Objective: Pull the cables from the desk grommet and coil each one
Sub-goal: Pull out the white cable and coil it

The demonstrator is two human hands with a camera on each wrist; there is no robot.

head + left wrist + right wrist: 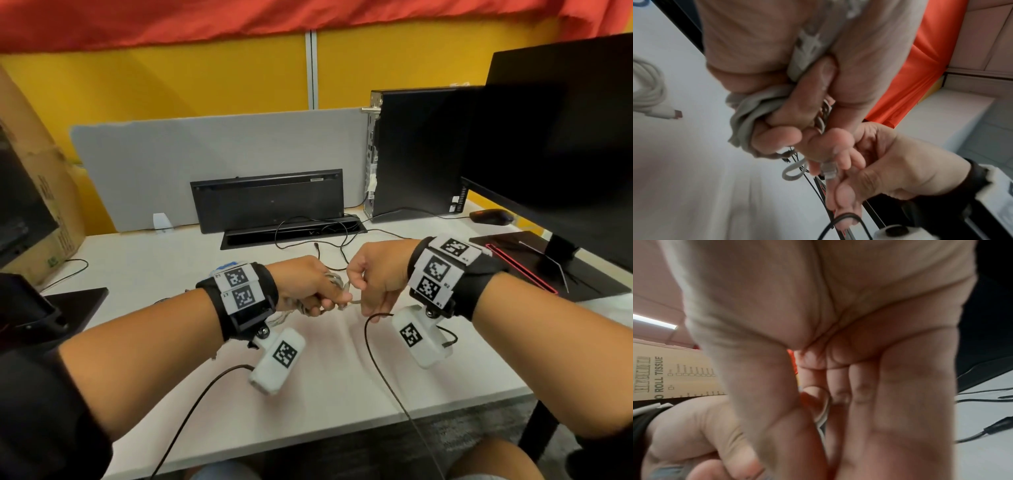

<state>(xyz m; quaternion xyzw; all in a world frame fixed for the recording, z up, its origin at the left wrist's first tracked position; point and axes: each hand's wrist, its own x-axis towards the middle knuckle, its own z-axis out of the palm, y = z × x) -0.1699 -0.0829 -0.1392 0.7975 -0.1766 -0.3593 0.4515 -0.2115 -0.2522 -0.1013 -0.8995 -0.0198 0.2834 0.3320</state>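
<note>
Both hands busy on the pale grey cable, coil nearly wrapped up.

From the head view, the left hand (305,284) clamps a bundle of loops of the pale grey rubbery network cable (337,284) above the white tabletop (325,377), grip tight around it, probably so the turns can't spring apart; the right hand (376,274) pinches the tail end right beside it. Behind, thin black cables (310,231) trail out of the long black rectangular desk grommet (291,233), not yet coiled. Over to the left wrist view: smooth grey loops bulge from the fist, and the right fingers (844,162) pinch the clear plastic plug (829,169), likely to tuck it in; a finished white coiled cable (647,91) lies aside on the tabletop. The right wrist view is mostly palm, fingers curled, a sliver of cable between them.
</note>
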